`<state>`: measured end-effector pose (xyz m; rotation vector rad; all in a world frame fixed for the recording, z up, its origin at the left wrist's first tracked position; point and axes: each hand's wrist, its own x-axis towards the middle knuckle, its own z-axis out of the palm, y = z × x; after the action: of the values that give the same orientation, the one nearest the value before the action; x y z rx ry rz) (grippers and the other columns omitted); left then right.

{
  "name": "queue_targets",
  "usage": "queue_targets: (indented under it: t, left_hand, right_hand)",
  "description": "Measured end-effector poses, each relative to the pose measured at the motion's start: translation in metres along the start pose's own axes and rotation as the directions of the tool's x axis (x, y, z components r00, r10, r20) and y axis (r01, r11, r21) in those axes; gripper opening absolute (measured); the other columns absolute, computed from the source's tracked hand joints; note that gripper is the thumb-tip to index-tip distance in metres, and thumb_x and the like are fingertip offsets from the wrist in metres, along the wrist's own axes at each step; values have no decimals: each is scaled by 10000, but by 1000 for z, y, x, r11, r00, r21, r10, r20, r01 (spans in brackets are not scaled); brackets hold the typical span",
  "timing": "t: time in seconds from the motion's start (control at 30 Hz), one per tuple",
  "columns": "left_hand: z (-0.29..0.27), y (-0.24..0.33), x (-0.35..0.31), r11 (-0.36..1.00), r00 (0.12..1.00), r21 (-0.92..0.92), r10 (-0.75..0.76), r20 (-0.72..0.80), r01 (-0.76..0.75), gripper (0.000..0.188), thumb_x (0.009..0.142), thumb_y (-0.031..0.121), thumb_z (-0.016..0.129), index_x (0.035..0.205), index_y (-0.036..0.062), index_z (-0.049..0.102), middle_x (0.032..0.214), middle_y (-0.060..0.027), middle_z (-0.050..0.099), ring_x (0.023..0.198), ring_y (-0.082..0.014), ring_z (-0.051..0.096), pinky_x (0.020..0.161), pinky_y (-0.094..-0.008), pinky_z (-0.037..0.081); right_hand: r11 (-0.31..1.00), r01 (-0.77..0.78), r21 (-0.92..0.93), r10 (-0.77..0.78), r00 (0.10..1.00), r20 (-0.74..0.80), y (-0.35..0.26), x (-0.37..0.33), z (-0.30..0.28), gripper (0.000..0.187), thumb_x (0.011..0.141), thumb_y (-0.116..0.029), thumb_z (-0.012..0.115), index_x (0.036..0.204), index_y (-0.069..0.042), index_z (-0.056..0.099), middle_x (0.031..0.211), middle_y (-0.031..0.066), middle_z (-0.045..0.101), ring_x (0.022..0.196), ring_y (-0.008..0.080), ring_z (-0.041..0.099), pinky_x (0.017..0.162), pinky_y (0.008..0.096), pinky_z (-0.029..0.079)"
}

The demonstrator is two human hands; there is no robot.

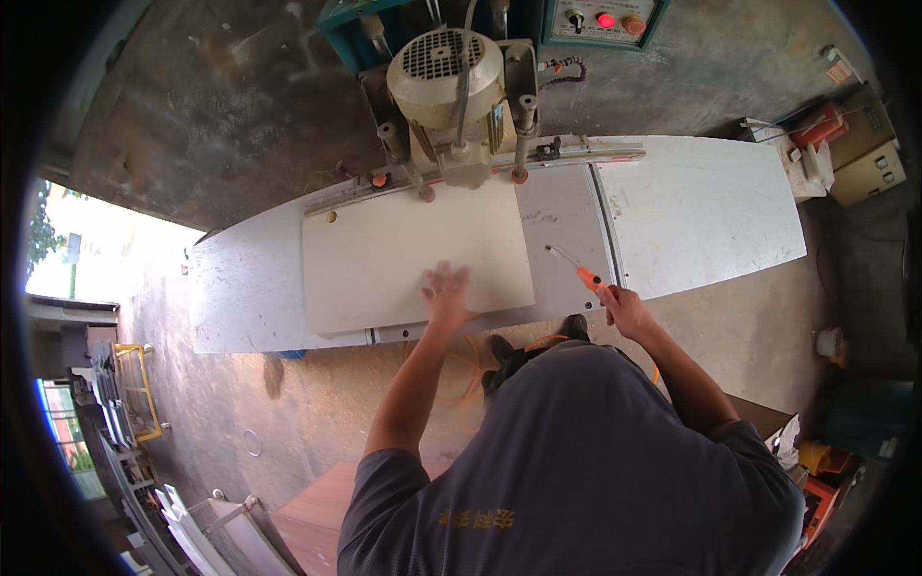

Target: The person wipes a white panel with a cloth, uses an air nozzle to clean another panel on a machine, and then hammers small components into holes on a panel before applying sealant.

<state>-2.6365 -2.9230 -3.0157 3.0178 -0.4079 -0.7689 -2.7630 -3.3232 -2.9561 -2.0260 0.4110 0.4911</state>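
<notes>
My left hand (447,293) lies flat, fingers spread, on the near edge of a pale rectangular board (403,254). The board rests on a white machine table (701,206), pushed against the fence under a drilling machine's cream motor head (444,77). A small round hole (331,217) shows near the board's far left corner. My right hand (619,307) grips an orange-handled air blow gun (576,267); its thin metal nozzle points up-left over the table, right of the board. An orange hose runs down behind my body.
A control box (603,19) with a red lamp and knobs sits behind the machine. Cardboard boxes and a red item (850,144) stand at the right. White panels and a brown board (307,518) lie on the sawdust-covered floor at the lower left.
</notes>
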Motion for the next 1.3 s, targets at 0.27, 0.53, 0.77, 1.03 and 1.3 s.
queue_targets:
  t: [0.27,0.53,0.77,1.03,1.3]
  left_hand:
    - [98,-220,19,910,778,-238,-413,-473,339,1020,755,611,849,1606,216,447,1707,-169,319,1552,-428,278,1174,-696,276]
    - [63,-338,-52,660,618,-446,-742,-259,605,1115,760,645,870,1574,17,440,1511,-287,526,1332,-487,539,1092,-557,481]
    - [176,-222,-167,680,669,-614,-675,-310,401,931,748,488,945,1402,-23,525,1241,-254,645,1125,-438,620,984,-525,513]
    - [282,-46,-194,-815,694,-386,-574,435,-431,549,1040,461,676,1436,99,560,1393,-115,582,1304,-340,577,1119,-499,498]
    - [222,7,-132,-856,866,-333,-468,175,-395,583,1053,435,635,1508,92,514,1501,-112,579,1425,-310,519,1213,-496,435]
  right_hand:
    - [967,-236,-93,253,919,303,8,4,-20,644,1061,-657,492,943,-44,651,621,35,599,537,118,605,418,296,455]
    - [986,-167,13,167,986,16,-72,96,33,690,1061,-686,447,1049,-30,657,626,16,532,510,120,535,439,334,450]
    - [920,265,-290,-103,874,474,-166,79,154,878,1007,-797,380,970,15,711,837,225,693,796,363,685,798,489,550]
    - [863,-208,-460,430,781,453,-53,34,26,701,1018,-701,526,1222,-62,730,688,47,582,583,169,605,489,359,481]
    - [904,-413,-107,423,834,355,61,-16,-117,635,1071,-609,511,1199,-28,734,672,45,660,530,131,629,426,285,426]
